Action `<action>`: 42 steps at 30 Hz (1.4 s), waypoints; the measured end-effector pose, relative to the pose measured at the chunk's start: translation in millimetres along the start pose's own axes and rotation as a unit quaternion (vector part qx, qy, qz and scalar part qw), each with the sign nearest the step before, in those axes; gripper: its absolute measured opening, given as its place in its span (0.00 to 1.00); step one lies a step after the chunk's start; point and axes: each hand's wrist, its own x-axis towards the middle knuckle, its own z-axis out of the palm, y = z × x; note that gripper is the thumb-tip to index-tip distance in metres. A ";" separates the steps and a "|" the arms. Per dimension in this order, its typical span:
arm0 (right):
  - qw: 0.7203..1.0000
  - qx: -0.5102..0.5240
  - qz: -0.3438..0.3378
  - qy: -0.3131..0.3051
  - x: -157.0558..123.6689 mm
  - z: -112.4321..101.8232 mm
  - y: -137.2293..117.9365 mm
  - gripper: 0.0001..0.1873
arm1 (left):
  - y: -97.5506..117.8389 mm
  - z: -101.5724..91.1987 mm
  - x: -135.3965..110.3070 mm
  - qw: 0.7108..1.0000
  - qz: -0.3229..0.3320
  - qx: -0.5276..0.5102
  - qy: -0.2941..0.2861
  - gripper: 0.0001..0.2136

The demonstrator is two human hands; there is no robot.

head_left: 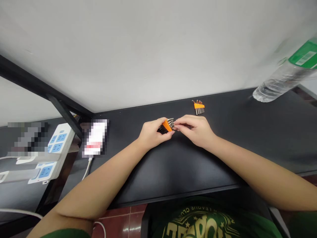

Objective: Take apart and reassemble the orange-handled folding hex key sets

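My left hand (151,134) is closed around an orange holder of hex keys (166,125), just above the black table (173,165). My right hand (193,129) pinches the metal ends of the keys sticking out of that holder, fingertips pressed together. A second orange hex key set (198,106) lies on the table behind my right hand, near the white wall. Both forearms reach in from the near edge.
A plastic water bottle (284,77) with a green label stands at the far right. A phone (95,138) on a white cable lies at the table's left end. White power strips (53,148) sit beyond a black frame bar (61,109) on the left.
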 end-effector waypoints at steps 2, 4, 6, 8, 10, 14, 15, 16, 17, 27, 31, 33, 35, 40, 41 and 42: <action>0.994 0.087 0.070 -0.007 0.5 2.7 2.5 0.07 | 1.7 -0.4 0.4 1.000 -0.002 0.006 0.002 0.12; 0.975 0.178 0.132 -0.007 1.9 4.7 4.8 0.09 | 3.2 -0.8 0.6 1.000 -0.008 0.010 -0.002 0.13; 0.957 0.237 0.168 -0.009 3.8 4.9 6.2 0.12 | 4.1 -1.0 0.5 1.000 -0.010 0.015 -0.001 0.13; 0.939 0.283 0.192 -0.017 6.0 3.3 7.0 0.14 | 4.3 -1.0 0.4 1.000 -0.007 0.022 0.009 0.13; 0.917 0.330 0.222 -0.034 7.8 0.6 8.1 0.15 | 3.8 -0.8 0.1 0.999 0.001 0.031 0.012 0.12; 0.878 0.390 0.269 -0.067 8.7 -2.7 12.1 0.15 | 2.6 -0.5 -1.0 0.999 0.015 0.041 0.001 0.13; 0.872 0.397 0.275 -0.074 8.5 -2.4 13.0 0.15 | 2.6 -0.6 -1.4 0.999 0.018 0.042 -0.001 0.13; 0.869 0.401 0.279 -0.080 8.2 -1.5 13.7 0.15 | 2.6 -0.8 -1.6 0.999 0.021 0.043 -0.002 0.13; 0.868 0.401 0.280 -0.083 7.9 -0.1 14.3 0.16 | 2.8 -1.0 -1.7 0.999 0.023 0.044 -0.003 0.13; 0.943 0.263 0.184 -0.088 4.3 11.9 23.8 0.11 | 7.7 -3.3 1.4 1.000 0.014 0.025 -0.002 0.11; 0.943 0.260 0.189 -0.081 5.8 10.2 23.2 0.11 | 7.7 -3.2 1.4 0.999 0.018 0.028 -0.002 0.11; 0.939 0.270 0.199 -0.083 6.9 9.5 22.3 0.12 | 6.6 -3.2 1.1 0.999 0.025 0.030 -0.005 0.11; 0.935 0.273 0.207 -0.093 8.2 9.0 22.1 0.14 | 5.2 -3.4 0.7 0.999 0.035 0.029 -0.010 0.11; 0.956 0.177 0.208 -0.106 13.4 0.6 22.0 0.18 | 2.8 -4.3 -0.3 0.997 0.066 0.006 -0.031 0.12; 0.963 0.140 0.206 -0.103 14.8 -4.2 21.3 0.18 | 2.5 -4.4 -0.5 0.997 0.066 0.005 -0.035 0.12; 0.970 0.101 0.198 -0.101 16.2 -10.5 20.3 0.17 | 2.2 -4.3 -0.8 0.997 0.063 0.007 -0.037 0.12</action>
